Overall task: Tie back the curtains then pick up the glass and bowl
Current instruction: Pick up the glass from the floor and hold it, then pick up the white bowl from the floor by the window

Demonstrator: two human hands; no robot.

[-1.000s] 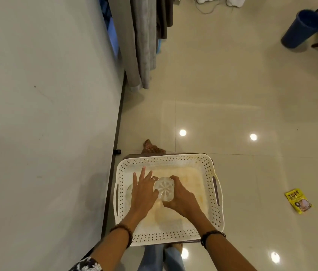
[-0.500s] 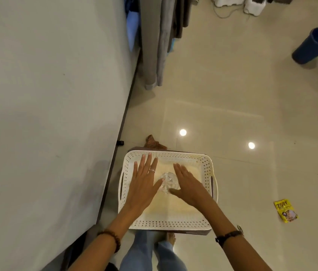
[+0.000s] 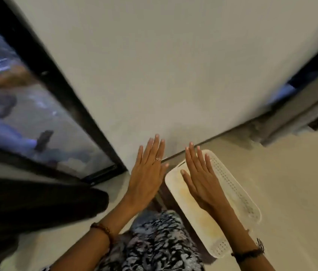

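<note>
Both my hands are held out flat with straight fingers and hold nothing. My left hand (image 3: pixel 148 173) hovers in front of the pale wall, a ring on one finger. My right hand (image 3: pixel 201 176) is spread above the white perforated tray (image 3: pixel 238 194), which lies on the floor near the wall. I see no glass or bowl in the tray or anywhere else in view. The grey curtains (image 3: pixel 299 114) hang at the far right, blurred.
A dark-framed glass door (image 3: pixel 42 122) fills the left. A dark shape (image 3: pixel 37 204) lies low on the left. A pale wall (image 3: pixel 164 65) runs across the middle. Beige floor tiles (image 3: pixel 291 192) spread to the right of the tray. My patterned clothing (image 3: pixel 154 243) is below.
My view has swung sharply left toward the wall and glass door. Both hands have lifted off the tray with flat fingers. The glass seen in the tray is out of sight.
</note>
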